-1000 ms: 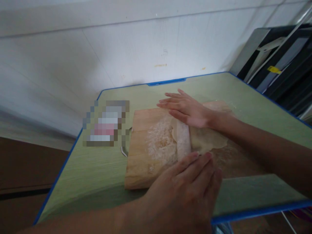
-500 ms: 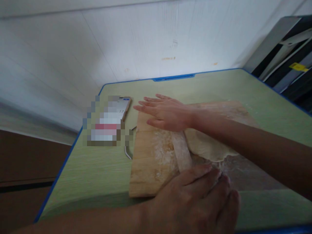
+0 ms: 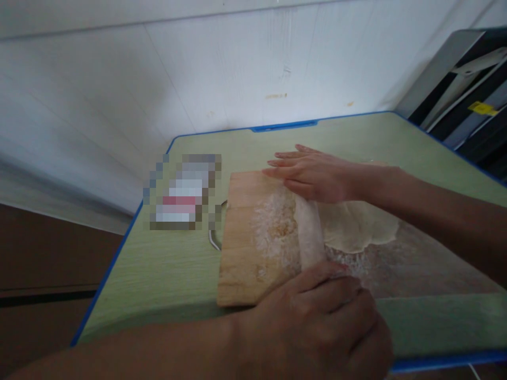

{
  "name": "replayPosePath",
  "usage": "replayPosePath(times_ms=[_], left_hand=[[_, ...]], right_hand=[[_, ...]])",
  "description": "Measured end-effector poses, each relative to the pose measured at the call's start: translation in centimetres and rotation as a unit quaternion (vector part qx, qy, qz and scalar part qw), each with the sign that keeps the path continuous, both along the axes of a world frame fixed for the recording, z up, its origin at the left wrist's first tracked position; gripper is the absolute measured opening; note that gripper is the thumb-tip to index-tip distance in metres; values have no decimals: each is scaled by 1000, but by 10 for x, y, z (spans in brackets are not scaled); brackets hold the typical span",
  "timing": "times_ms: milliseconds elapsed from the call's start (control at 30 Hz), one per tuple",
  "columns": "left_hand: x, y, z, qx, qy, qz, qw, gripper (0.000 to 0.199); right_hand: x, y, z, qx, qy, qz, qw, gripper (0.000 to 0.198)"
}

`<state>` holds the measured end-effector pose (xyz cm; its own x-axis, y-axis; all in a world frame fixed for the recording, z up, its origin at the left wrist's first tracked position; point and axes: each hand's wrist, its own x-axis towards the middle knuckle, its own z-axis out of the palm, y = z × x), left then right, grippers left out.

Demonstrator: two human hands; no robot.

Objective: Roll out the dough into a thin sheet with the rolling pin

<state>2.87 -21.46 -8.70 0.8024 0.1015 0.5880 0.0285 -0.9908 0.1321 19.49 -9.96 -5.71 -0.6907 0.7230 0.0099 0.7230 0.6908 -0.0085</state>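
A floured rolling pin (image 3: 310, 232) lies across the wooden board (image 3: 241, 248), roughly pointing away from me. My left hand (image 3: 328, 316) is at its near end, fingers curled over it; the grip's underside is hidden. Over the far end rests my right hand (image 3: 317, 177), palm down with its fingers stretched out to the left. Just right of the pin, a flat sheet of pale dough (image 3: 352, 229) spreads over the board, partly covered by my right hand and forearm. Loose flour (image 3: 273, 227) is scattered on the board left of the pin.
The board lies on a green table (image 3: 166, 269) with a blue edge. A phone (image 3: 184, 192), partly pixelated, is left of the board, near the board's metal handle (image 3: 213, 240). A white wall (image 3: 222, 68) stands behind; dark shelving (image 3: 467, 100) is at the right.
The rolling pin has shifted to the right over the dough's left edge. My right hand has moved right along with it, while my left hand's fingers are more curled.
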Motion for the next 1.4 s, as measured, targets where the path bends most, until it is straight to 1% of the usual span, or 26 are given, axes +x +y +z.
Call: replayPosePath(times_ms=[133,233,433,600,733,833,967,1067,1200,1400], left_hand=[[-2,0,-1,-12,-18,-19,1000,19],[-3,0,-1,-13,-31,-14,999,20],[-3,0,-1,1,-8,-28,1000,21],[-5,1,1,5,5,-39,999,27],[-6,1,3,-9,-6,-34,999,31],[-6,-1,1,-25,-13,-11,1000,30],[-5,-5,-6,-45,-29,20,998,24],[-5,-5,-11,-61,-16,27,998,27],[-6,-5,-12,-80,19,12,997,34],[-5,-5,-13,-66,13,12,998,29]], right_hand=[[31,-13,-3,6,48,-28,998,53],[45,-26,-4,23,76,-50,996,55],[61,-48,-1,59,115,-67,989,50],[65,-52,2,74,101,-81,989,48],[50,-38,0,58,105,-109,987,51],[30,-25,-3,33,104,-128,986,51],[3,-10,-5,-23,91,-103,990,54],[-15,-2,-5,-23,85,-86,992,54],[-34,8,-7,-22,85,-60,994,54],[-60,18,-6,-25,88,-42,995,54]])
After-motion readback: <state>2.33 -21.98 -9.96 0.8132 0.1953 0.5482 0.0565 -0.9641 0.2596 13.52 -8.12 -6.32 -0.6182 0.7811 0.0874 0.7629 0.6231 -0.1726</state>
